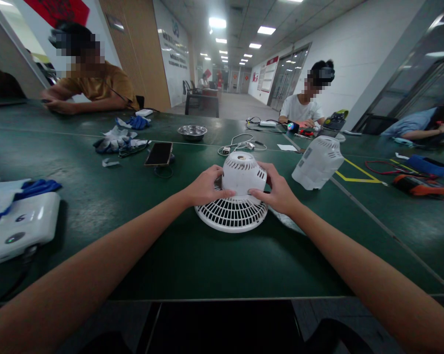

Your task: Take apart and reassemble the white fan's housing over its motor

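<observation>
On the green table (222, 270), a slotted white grille (232, 216) is placed between the forearms, and a vented white housing (243, 173) is seated on top of it. The housing is clasped from its left side by the left hand (208, 186) and from its right by the right hand (277, 190), the fingers of both half curled, thumbs pressed in front. Farther away, a white shell (319, 162) is stood at right, a phone (159, 154) is laid at left, and a metal bowl (192, 132) is seen beyond.

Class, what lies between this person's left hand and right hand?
In the head view, the white fan housing lies between the left hand and the right hand, with both touching it.
</observation>
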Demonstrator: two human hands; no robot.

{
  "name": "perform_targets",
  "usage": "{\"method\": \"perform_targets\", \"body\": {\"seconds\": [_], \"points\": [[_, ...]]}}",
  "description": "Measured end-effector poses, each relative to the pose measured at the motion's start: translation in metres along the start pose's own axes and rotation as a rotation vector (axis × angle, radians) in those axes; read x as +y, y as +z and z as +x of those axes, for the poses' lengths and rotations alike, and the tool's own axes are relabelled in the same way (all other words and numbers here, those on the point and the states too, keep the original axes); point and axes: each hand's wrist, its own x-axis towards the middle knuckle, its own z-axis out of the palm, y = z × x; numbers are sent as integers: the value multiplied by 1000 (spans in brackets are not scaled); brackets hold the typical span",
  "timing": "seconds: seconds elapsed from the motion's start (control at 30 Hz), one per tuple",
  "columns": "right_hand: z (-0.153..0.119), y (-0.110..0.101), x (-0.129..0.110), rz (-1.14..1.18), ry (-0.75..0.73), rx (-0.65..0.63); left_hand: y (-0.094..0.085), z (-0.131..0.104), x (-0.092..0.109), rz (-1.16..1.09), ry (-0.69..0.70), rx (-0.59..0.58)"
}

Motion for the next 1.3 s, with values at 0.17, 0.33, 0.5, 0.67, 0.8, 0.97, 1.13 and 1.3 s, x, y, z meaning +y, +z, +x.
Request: {"method": "perform_targets", "body": {"seconds": [0.17, 0.33, 0.5, 0.67, 0.8, 0.97, 1.13, 1.3], "points": [[1, 1, -2, 7, 18, 1, -1, 0, -2, -5, -22, -5], [-1, 2, -2, 30, 14, 1, 1, 1, -2, -23, -11, 2], [-3, 3, -4, 30, -25, 11, 0, 0, 0, -19, -1, -3], [-4, 4, -7, 6, -30, 5, -2, 0, -6, 8, 54, 6], [-5, 6, -3, -49, -40, 24, -1, 0, -9, 39, 86, 22], [-8, 4, 4, -40, -41, 5, 0, -1, -9, 33, 108, 110], [-10, 7, 2, 72, -5, -100, -3, -3, -7, -56, 166, 118], [-8, 5, -2, 42, 0, -151, -1, -6, -3, -65, 186, 30]]}}
